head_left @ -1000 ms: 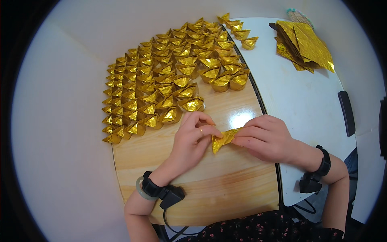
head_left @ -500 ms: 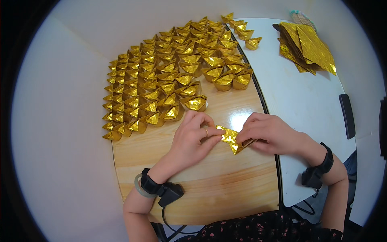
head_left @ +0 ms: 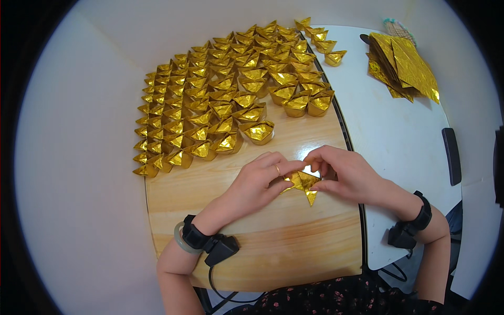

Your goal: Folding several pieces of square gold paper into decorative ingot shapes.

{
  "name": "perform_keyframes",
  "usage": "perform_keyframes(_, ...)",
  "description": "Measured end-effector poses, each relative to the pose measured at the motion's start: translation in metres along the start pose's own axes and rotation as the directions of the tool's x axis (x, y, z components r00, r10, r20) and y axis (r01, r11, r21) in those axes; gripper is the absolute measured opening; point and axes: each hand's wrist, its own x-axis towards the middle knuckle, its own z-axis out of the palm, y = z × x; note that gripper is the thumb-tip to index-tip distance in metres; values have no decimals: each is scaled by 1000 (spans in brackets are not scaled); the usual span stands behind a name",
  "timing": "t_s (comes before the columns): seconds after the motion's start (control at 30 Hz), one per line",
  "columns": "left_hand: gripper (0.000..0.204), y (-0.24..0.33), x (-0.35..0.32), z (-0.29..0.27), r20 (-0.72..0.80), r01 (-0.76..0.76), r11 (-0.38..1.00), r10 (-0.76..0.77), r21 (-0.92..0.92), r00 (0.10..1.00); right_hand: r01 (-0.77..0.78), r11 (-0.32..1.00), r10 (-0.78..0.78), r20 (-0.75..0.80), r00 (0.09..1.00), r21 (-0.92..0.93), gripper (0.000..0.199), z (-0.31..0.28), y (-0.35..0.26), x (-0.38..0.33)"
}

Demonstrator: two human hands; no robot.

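Observation:
Between my hands, low over the wooden table, is a partly folded piece of gold foil paper (head_left: 306,184) with a pointed tip hanging toward me. My left hand (head_left: 266,178), with a ring on one finger, pinches its left end between thumb and fingers. At its right side my right hand (head_left: 341,176) curls its fingers over the top edge, with the thumb against the front. The fingertips of both hands nearly meet along the upper edge. Close beyond my left hand stands the nearest folded gold paper ingot (head_left: 258,132).
Rows of gold paper ingots (head_left: 199,105) cover the far left of the wooden table (head_left: 252,231). Several more stand in a line on the white table (head_left: 388,152) to the right. A stack of gold foil sheets (head_left: 404,65) lies there, with a dark bar (head_left: 451,156) at the edge.
My right hand has shifted slightly up and left, closer to my left hand. The gold paper has turned, and its tip now points more toward me.

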Motion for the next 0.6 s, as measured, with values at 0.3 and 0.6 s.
perform_keyframes(0.3, 25, -3, -2, 3, -7, -106, 984, 108, 140, 994, -8, 1000, 8, -105, 994, -4, 34, 6, -2, 0)
perform_keyframes(0.6, 16, 2, -3, 4, -75, -137, 902, 183, 410, 980, 196, 938, -257, -194, 947, -286, 27, 9, 13, -1)
